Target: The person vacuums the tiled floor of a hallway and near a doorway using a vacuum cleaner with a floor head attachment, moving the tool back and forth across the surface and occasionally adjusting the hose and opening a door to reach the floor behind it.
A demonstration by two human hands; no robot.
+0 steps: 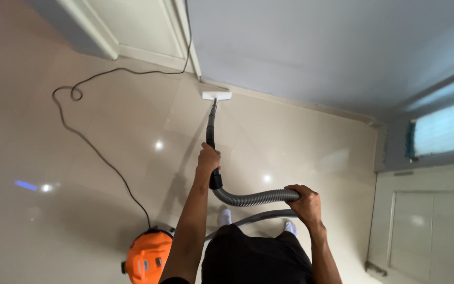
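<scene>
1. Two hands grip one vacuum assembly. The left hand (208, 158) is ahead, the right hand (305, 202) behind and to the side.
2. Left hand: fingers clamped around the black wand (210, 129), at its upper end. The wand runs forward from the fingers, down to the floor.
3. White nozzle (216, 95): at the far end of the wand, well ahead of the left fingers. It lies flat on the floor (106, 152), just beside the base of the grey wall (311, 47) and near the door frame (193, 47).
4. Right hand: fingers curled over and closed on the ribbed grey hose (253, 198). The hose starts at a black cuff just below the left fingers, bends across to the right fingers, then loops back beneath them toward the body.
5. Orange vacuum body (147, 257): on the floor, below and outboard of the left forearm, well behind the left fingers.
6. Black cord (93, 142): leaves the vacuum body, runs forward across the floor on the left side of the left hand, forms a small loop, then continues to the door frame.
7. White socks (226, 215): on the floor between the two forearms, under the hose.
</scene>
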